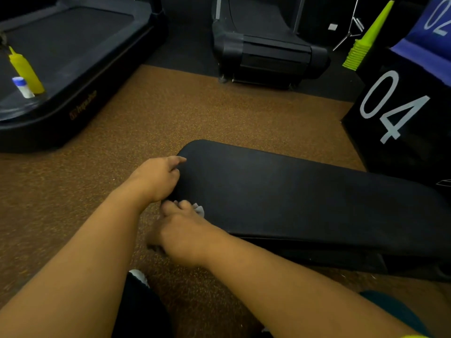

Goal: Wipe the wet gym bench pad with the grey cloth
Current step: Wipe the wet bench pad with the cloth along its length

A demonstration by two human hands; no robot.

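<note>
Padding first: the long black vinyl bench pad [305, 198] lies low over the speckled brown rubber floor [170, 113], running from the middle of the room off to the right, its rounded end nearest the person. At that near corner the grey cloth [199, 209] is bunched small, only a pale scrap of it showing past the knuckles. The right hand [181, 230] is curled over it, fingers gripping the cloth against the pad's near edge. The left hand [158, 178] sits just beyond, fingers hooked round the rounded end of the pad as if to steady it. I can't make out any sheen of wet on the surface; the light is too dim.

To my eye the wipe is only at its starting corner. It would go better with the cloth opened flatter under the palm, then drawn in long overlapping passes toward the far right end, with the edges taken as well.

Round about stand a black treadmill deck [73, 57] at the left with a yellow squeeze bottle [25, 70] and a small white bottle with a blue cap [22, 87] on it, another dark machine [268, 50] behind, a black box marked 04 [402, 106], and a stack of lime-green cones [366, 37].
</note>
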